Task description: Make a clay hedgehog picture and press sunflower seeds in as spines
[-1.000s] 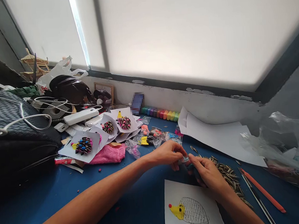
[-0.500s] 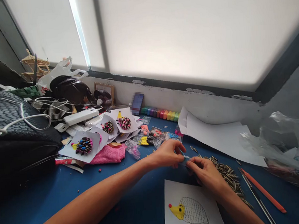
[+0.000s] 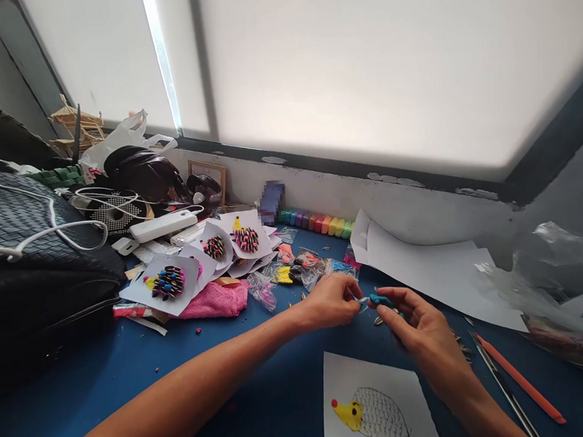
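My left hand (image 3: 333, 301) is closed, pinching a small clear plastic packet (image 3: 363, 303) by its edge. Between the thumb and fingers of my right hand (image 3: 415, 317) is a lump of teal clay (image 3: 378, 299), right at the mouth of that packet. Below both hands lies a white sheet with a hedgehog drawing (image 3: 380, 415). Its head is covered in yellow clay with a red nose, while the body shows only pen lines. Sunflower seeds (image 3: 461, 348) lie on the blue table, partly hidden behind my right hand.
Finished seed hedgehogs on paper (image 3: 169, 282) lie at left by a pink cloth (image 3: 212, 300). Clay packets (image 3: 307, 260) are scattered beyond my hands. White paper (image 3: 424, 262), a plastic bag (image 3: 550, 280), an orange tool (image 3: 522, 379) and a pen (image 3: 503, 383) are at right.
My right hand has drawn slightly up and right from my left, and the teal clay now shows in its fingers. My left hand has stayed nearly in place. The view has shifted slightly.
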{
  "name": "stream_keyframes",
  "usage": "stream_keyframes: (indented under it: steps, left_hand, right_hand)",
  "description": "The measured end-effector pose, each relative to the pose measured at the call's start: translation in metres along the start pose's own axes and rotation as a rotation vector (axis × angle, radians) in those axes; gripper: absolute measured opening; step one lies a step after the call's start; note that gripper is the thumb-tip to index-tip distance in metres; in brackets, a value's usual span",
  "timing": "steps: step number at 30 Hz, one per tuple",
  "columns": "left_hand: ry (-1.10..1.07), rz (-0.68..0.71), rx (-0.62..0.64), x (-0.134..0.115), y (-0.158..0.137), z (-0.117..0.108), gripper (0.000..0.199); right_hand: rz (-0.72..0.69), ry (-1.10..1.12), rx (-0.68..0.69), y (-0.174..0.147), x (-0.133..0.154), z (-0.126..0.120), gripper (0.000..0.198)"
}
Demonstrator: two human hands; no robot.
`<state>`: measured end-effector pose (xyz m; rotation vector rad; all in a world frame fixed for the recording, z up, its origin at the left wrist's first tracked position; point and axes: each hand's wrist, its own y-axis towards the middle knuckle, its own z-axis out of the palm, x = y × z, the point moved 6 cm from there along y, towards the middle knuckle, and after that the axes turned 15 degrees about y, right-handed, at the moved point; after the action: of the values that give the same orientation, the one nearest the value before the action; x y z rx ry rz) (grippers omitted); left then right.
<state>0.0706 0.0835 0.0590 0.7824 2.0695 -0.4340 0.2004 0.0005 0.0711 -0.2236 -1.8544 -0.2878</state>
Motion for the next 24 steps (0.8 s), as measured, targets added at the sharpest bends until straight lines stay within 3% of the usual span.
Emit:
stream_keyframes:
  steps: [7, 12, 24]
  left_hand:
    - [-0.088, -0.010, 0.057, 0.000, 0.001, 0.002, 0.020]
    - [-0.065, -0.036, 0.026, -0.001, 0.000, -0.004, 0.030]
    - [0.137, -0.001, -0.014, -0.016, -0.010, -0.011, 0.033]
  right_hand:
    - [-0.300, -0.170, -0.026, -0.009, 0.012, 0.010, 0.029]
    - [-0.463, -0.350, -0.003, -0.013, 0.014, 0.014, 0.026]
    - [-0.712, -0.621, -0.032, -0.019, 0.023, 0.014, 0.037]
